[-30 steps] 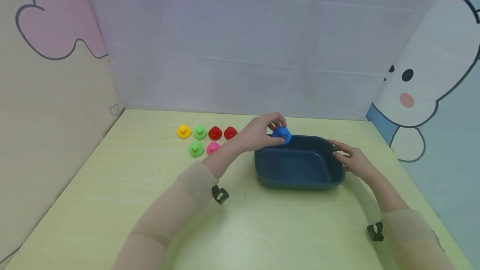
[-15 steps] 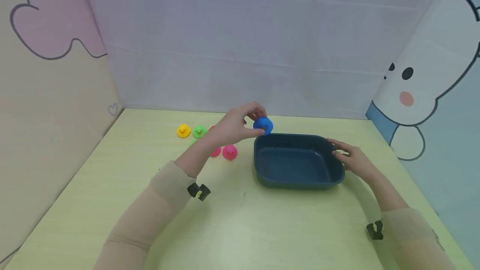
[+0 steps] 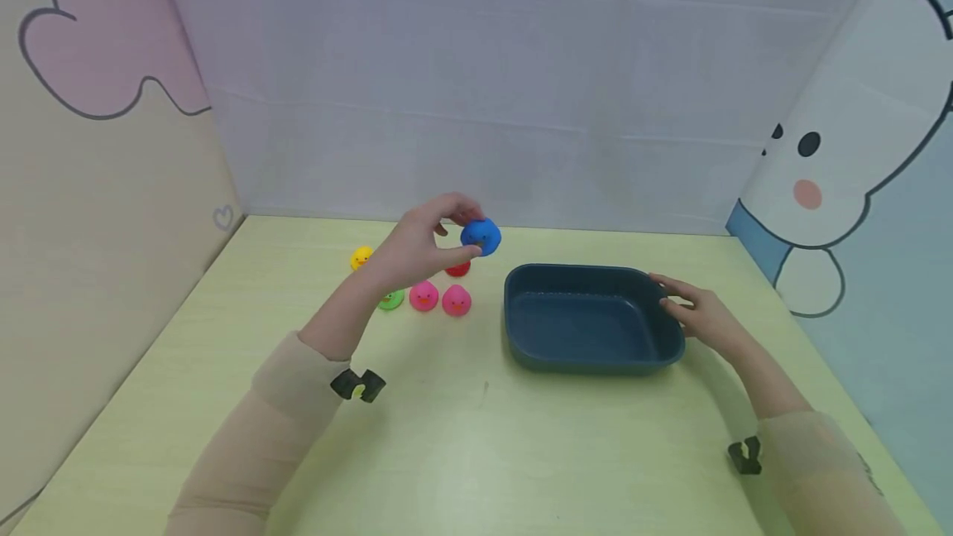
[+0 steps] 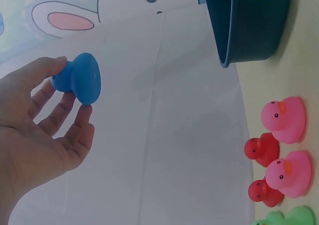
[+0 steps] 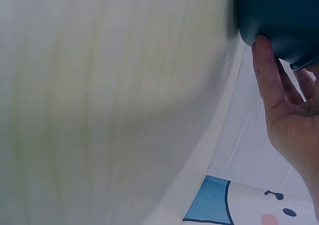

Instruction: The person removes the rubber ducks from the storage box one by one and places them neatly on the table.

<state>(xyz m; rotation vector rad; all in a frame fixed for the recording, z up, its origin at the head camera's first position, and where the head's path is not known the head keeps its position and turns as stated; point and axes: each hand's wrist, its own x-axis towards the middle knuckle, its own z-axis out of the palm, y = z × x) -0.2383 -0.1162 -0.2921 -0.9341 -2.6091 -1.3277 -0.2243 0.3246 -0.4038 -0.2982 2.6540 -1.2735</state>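
Note:
My left hand (image 3: 419, 251) pinches a blue rubber duck (image 3: 481, 236) between thumb and fingertips, raised over the back of the table. In the left wrist view the duck (image 4: 82, 79) shows its flat base turned away from the palm. On the right, a dark blue plastic basin (image 3: 596, 369) stands on the table. My right hand (image 3: 703, 321) holds its right end, digits at the rim and along the outer wall. Below the left hand sit two pink ducks (image 3: 423, 296). A red duck (image 3: 457, 268), a green duck (image 3: 390, 300) and a yellow duck (image 3: 361, 256) are partly covered by that hand.
Two red ducks (image 4: 263, 149) stand behind the pink ones in the left wrist view, with green ducks (image 4: 299, 216) at its lower edge. A pale cloth wall (image 3: 476, 89) rises behind the table (image 3: 476, 453), with printed cartoon panels at both sides.
My left hand has carried the blue duck leftward and up, from above the basin's back left rim to over the duck group. The right hand and the basin have stayed in place.

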